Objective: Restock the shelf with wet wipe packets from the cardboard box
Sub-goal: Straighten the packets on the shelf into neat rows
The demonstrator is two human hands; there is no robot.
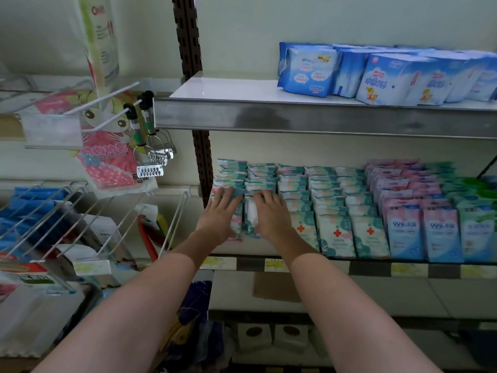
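Head view: both hands lie on the leftmost wet wipe packets (pixel 251 211) on the shelf (pixel 295 261); left hand (pixel 220 215) and right hand (pixel 270 214) fingers look flat, likely squaring the rows upright.

The teal-and-white soft plastic wet wipe packets (pixel 336 235) stand upright in tight rows, front to back, on the middle grey metal shelf (pixel 295 265). The front ones I can read show a small red cross on a pale panel. At the left end, two rows (pixel 250 184) lean and sit unevenly, their tops fanned towards the back. My left hand (pixel 219 216) and right hand (pixel 271 214) lie flat on these rows, fingers straight. The cardboard box is out of my view.
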